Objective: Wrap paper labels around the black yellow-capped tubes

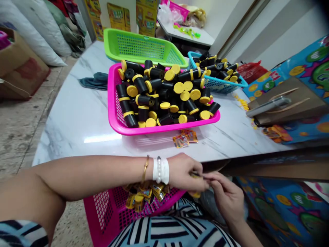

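Observation:
My left hand [186,171] is closed around a small black-and-yellow thing [195,175], mostly hidden by the fingers. Right beside it, the fingers of my right hand [230,197] are pinched together at its edge; motion blurs what they grip. Beneath my left forearm, a magenta basket [88,214] by my lap holds several shiny yellow-and-black wrapped pieces [149,193]. On the table ahead, a pink basket [164,129] is heaped with black canisters [140,84] with yellow caps. Two orange printed sachets [181,141] lie in front of that basket.
Behind stands a green basket [109,51]; a blue basket [221,85] at the back right holds more canisters. A dark cloth [95,81] lies left on the marble-patterned table [69,120]. A cardboard piece with a silvery tool [269,105] is at the right.

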Available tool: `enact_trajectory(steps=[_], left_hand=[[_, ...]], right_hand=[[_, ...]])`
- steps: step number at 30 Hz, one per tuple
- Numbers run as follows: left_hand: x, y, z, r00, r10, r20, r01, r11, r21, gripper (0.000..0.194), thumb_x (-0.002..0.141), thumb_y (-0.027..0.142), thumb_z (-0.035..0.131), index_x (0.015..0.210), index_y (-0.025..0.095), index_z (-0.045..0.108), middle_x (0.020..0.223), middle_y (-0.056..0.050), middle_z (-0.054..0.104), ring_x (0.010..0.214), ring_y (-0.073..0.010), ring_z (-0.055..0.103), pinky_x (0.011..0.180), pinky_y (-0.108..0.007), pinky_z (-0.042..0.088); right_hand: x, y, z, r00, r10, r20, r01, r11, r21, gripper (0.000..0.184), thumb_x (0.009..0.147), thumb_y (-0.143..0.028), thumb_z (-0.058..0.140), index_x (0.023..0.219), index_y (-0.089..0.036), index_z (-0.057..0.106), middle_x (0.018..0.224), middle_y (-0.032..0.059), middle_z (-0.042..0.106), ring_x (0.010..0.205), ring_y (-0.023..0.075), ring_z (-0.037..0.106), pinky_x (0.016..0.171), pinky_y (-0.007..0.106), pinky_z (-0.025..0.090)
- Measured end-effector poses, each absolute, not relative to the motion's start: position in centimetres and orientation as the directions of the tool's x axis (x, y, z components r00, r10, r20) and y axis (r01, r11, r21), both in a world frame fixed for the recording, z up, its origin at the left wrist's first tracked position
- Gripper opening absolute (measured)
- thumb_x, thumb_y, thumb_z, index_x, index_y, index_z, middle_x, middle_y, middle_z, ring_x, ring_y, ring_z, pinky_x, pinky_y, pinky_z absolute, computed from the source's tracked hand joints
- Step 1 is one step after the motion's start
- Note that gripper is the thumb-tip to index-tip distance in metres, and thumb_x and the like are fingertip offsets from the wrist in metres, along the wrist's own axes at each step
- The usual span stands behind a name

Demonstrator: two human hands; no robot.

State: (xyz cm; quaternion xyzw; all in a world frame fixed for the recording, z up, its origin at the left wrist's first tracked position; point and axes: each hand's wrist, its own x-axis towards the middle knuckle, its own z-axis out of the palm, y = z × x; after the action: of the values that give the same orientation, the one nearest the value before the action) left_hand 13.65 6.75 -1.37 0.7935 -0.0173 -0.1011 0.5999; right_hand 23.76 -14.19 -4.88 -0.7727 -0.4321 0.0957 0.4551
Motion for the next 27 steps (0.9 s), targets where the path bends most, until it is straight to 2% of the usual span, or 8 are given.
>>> enact_trajectory(steps=[3,5,6,9,12,14,20,27], left_hand=[[12.4,5.6,-1.3,0.938,-0.319,-0.133,-0.167,-0.757,0.632,0.018,0.074,0.033,0.068,0.078,0.016,0.072,0.064,-0.010,0.072,0.059,-0.0255,0.069,0.053,-0.031,0.049],[11.8,5.0,-1.4,0.894,-0.385,-0.231,-0.252,-0.856,0.451,0.026,0.076,0.037,0.068,0.083,0.013,0.074,0.065,-0.014,0.073,0.058,-0.0289,0.070,0.051,-0.033,0.050],[11.7,4.9,-1.4,0.888,-0.394,-0.238,-0.269,-0.864,0.427,0.033,0.078,0.044,0.068,0.085,0.012,0.074,0.064,-0.015,0.072,0.058,-0.0288,0.069,0.051,-0.033,0.050],[11.7,5.3,-1.2,0.941,-0.333,-0.062,-0.253,-0.813,0.525,0.046,0.081,0.062,0.064,0.084,0.016,0.072,0.061,-0.010,0.070,0.057,-0.0249,0.069,0.051,-0.029,0.048],[12.7,6.8,-0.9,0.986,-0.009,0.165,-0.108,-0.792,0.601,0.034,0.091,0.050,0.058,0.086,0.017,0.068,0.064,-0.005,0.070,0.061,-0.0193,0.068,0.056,-0.026,0.048],[13.6,8.1,-0.6,0.952,0.212,0.222,0.046,-0.813,0.580,0.029,0.094,0.041,0.054,0.097,0.015,0.066,0.074,-0.007,0.072,0.069,-0.0200,0.070,0.064,-0.028,0.051],[14.8,9.9,-0.5,0.918,0.397,-0.007,0.379,-0.869,0.318,0.041,0.096,0.041,0.050,0.118,0.009,0.060,0.100,-0.019,0.072,0.087,-0.0323,0.073,0.073,-0.041,0.056],[14.6,9.9,-1.1,0.927,0.375,-0.028,0.357,-0.855,0.376,0.021,0.093,0.035,0.057,0.103,0.018,0.065,0.105,-0.011,0.070,0.093,-0.0265,0.071,0.079,-0.036,0.055]], right_hand=[[23.3,-15.7,-8.6,0.703,0.711,0.024,0.537,-0.508,-0.673,0.018,0.087,-0.039,0.067,0.089,-0.022,0.073,0.085,0.0055,0.071,0.075,0.0210,0.067,0.069,0.031,0.054],[22.7,-15.8,-11.2,0.741,0.672,-0.010,0.501,-0.563,-0.657,0.030,0.079,-0.038,0.071,0.103,-0.020,0.069,0.084,0.0052,0.069,0.074,0.0227,0.066,0.070,0.033,0.054],[22.5,-15.6,-12.3,0.761,0.648,-0.014,0.477,-0.575,-0.664,0.035,0.079,-0.037,0.070,0.109,-0.019,0.066,0.080,0.0038,0.067,0.070,0.0222,0.065,0.068,0.034,0.054],[22.2,-15.3,-14.0,0.824,0.565,-0.034,0.388,-0.607,-0.693,0.041,0.079,-0.035,0.062,0.116,-0.018,0.059,0.078,0.0014,0.064,0.061,0.0196,0.061,0.062,0.033,0.053],[22.4,-15.9,-13.7,0.832,0.549,-0.082,0.320,-0.594,-0.738,0.032,0.074,-0.033,0.061,0.104,-0.019,0.062,0.080,0.0022,0.066,0.060,0.0181,0.062,0.059,0.031,0.053],[22.7,-17.0,-13.0,0.817,0.565,-0.117,0.288,-0.574,-0.767,0.023,0.075,-0.032,0.060,0.093,-0.020,0.064,0.074,0.0009,0.066,0.060,0.0173,0.062,0.057,0.027,0.051],[23.5,-20.6,-12.6,0.827,0.540,-0.152,0.225,-0.567,-0.792,0.021,0.074,-0.038,0.059,0.084,-0.020,0.063,0.064,-0.0013,0.062,0.056,0.0160,0.060,0.054,0.024,0.049],[25.1,-20.8,-13.2,0.777,0.593,-0.210,0.276,-0.621,-0.733,0.031,0.078,-0.046,0.057,0.093,-0.021,0.069,0.066,-0.0006,0.070,0.052,0.0174,0.062,0.052,0.025,0.049]])
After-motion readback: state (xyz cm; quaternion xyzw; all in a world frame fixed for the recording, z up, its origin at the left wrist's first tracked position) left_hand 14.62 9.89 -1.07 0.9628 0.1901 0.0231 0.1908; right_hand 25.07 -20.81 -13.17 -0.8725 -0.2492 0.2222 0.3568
